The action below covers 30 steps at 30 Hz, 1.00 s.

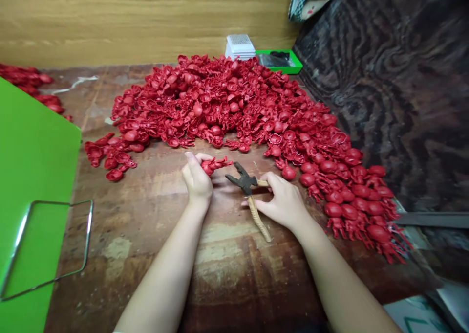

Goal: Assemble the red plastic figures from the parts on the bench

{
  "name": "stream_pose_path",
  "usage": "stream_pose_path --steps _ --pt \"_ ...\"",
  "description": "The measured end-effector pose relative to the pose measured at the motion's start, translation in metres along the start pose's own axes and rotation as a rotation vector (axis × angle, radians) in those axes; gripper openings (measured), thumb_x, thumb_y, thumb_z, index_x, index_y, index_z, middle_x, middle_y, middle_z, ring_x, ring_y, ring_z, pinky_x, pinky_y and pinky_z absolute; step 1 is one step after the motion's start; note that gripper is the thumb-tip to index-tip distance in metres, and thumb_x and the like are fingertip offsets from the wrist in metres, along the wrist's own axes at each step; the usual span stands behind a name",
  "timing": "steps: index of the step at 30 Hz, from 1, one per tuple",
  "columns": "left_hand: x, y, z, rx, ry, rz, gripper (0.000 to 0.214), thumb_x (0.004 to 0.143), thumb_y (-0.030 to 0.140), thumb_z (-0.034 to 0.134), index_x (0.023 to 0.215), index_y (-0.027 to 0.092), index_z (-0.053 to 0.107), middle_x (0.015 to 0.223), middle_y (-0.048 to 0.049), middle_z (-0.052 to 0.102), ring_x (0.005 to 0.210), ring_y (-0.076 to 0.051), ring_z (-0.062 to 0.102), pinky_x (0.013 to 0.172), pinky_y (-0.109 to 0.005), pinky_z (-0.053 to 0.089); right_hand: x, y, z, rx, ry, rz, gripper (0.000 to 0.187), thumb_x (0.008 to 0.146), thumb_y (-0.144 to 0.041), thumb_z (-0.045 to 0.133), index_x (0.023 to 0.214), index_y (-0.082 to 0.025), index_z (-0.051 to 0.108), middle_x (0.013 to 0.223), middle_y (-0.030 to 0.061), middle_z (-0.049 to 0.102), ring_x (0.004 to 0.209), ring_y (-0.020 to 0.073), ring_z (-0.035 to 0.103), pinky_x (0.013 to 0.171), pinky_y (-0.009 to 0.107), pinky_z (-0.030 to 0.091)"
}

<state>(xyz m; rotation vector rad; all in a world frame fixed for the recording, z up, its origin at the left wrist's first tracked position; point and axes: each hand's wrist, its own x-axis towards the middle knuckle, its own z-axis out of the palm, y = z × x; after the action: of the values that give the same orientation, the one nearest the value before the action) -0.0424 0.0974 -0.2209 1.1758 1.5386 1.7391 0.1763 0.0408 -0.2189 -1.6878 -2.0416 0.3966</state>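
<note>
My left hand [198,179] is closed around a small red plastic figure [217,164], whose limbs stick out to the right. My right hand [284,198] grips a pair of pliers [249,184] with tan handles and dark metal jaws. The jaws are spread apart and point up and left, just right of the figure and apart from it as far as I can see. Beyond both hands lies a large heap of red figures [220,98]. Along the right, more figures sit close together in rough rows [351,201].
A green panel [36,166] with a metal wire handle [88,240] stands on the left of the wooden table [146,235]. Behind the heap are a white stack [240,45] and a green tray [293,64]. A dark wooden board [395,88] rises at right.
</note>
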Motion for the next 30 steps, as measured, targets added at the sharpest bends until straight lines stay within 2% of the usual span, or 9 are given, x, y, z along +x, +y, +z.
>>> stream_pose_path --steps 4,9,14,16,18,20,22,26,30 --pt "0.001 0.001 -0.004 0.047 -0.047 0.093 0.090 0.102 0.085 0.019 0.062 0.022 0.070 0.060 -0.0044 0.068 0.064 -0.019 0.068 0.067 -0.032 0.049 0.006 0.014 -0.005 0.006 0.048 0.045 0.047 0.080 -0.070 0.073 0.093 -0.026 0.063 0.089 0.0057 0.077 0.075 0.0267 0.070 0.065 0.033 0.044" --pt "-0.004 0.006 -0.009 0.087 -0.155 0.260 0.087 0.110 0.070 0.011 0.061 0.023 0.065 0.060 -0.0053 0.065 0.062 -0.019 0.062 0.065 -0.034 0.043 0.007 0.016 -0.006 -0.009 0.139 0.099 0.029 0.094 -0.054 0.061 0.091 -0.025 0.063 0.080 0.0035 0.074 0.070 0.0233 0.067 0.064 0.032 0.042" --pt "-0.008 0.011 -0.011 0.136 -0.204 0.343 0.079 0.113 0.060 0.010 0.060 0.024 0.055 0.056 -0.0033 0.055 0.057 -0.018 0.055 0.063 -0.034 0.040 0.006 0.013 -0.004 -0.092 0.134 0.083 0.020 0.095 -0.037 0.050 0.098 -0.025 0.065 0.090 0.0068 0.076 0.080 0.0266 0.071 0.068 0.036 0.046" --pt "-0.009 0.011 -0.011 0.143 -0.211 0.355 0.077 0.113 0.060 0.010 0.061 0.024 0.054 0.056 -0.0032 0.055 0.057 -0.018 0.054 0.063 -0.034 0.040 0.005 0.012 -0.003 -0.105 0.116 0.038 0.025 0.099 -0.042 0.047 0.101 -0.023 0.064 0.100 0.0109 0.075 0.094 0.0310 0.072 0.077 0.040 0.051" --pt "-0.009 0.010 -0.011 0.152 -0.218 0.373 0.076 0.113 0.060 0.011 0.061 0.024 0.054 0.057 -0.0031 0.054 0.057 -0.018 0.054 0.063 -0.034 0.040 0.004 0.012 -0.002 -0.122 0.087 -0.015 0.039 0.099 -0.058 0.051 0.107 -0.022 0.063 0.107 0.0149 0.072 0.105 0.0364 0.069 0.087 0.046 0.054" --pt "-0.008 0.008 -0.011 0.161 -0.224 0.397 0.075 0.114 0.059 0.012 0.062 0.024 0.053 0.057 -0.0031 0.054 0.057 -0.018 0.054 0.062 -0.034 0.040 0.002 0.012 -0.001 -0.127 0.057 -0.048 0.060 0.090 -0.075 0.061 0.115 -0.020 0.062 0.112 0.0171 0.070 0.110 0.0404 0.067 0.093 0.052 0.055" --pt "-0.007 0.007 -0.011 0.169 -0.229 0.428 0.075 0.114 0.058 0.011 0.063 0.024 0.054 0.058 -0.0033 0.054 0.058 -0.018 0.055 0.062 -0.034 0.039 0.001 0.011 -0.001 -0.122 0.042 -0.050 0.072 0.083 -0.079 0.069 0.120 -0.019 0.061 0.114 0.0175 0.069 0.110 0.0421 0.066 0.095 0.056 0.055" --pt "-0.007 0.005 -0.012 0.193 -0.249 0.497 0.075 0.113 0.060 0.010 0.064 0.024 0.054 0.059 -0.0040 0.054 0.058 -0.019 0.054 0.061 -0.035 0.038 0.002 0.011 0.002 -0.092 0.058 -0.017 0.056 0.083 -0.062 0.073 0.118 -0.019 0.063 0.112 0.0152 0.071 0.108 0.0398 0.068 0.095 0.055 0.056" --pt "-0.007 0.007 -0.012 0.229 -0.264 0.545 0.066 0.116 0.048 0.020 0.063 0.024 0.052 0.057 -0.0037 0.055 0.057 -0.018 0.054 0.063 -0.035 0.039 0.004 0.011 0.004 -0.073 0.094 -0.004 0.038 0.083 -0.048 0.072 0.109 -0.020 0.068 0.109 0.0132 0.074 0.103 0.0362 0.070 0.094 0.050 0.055"
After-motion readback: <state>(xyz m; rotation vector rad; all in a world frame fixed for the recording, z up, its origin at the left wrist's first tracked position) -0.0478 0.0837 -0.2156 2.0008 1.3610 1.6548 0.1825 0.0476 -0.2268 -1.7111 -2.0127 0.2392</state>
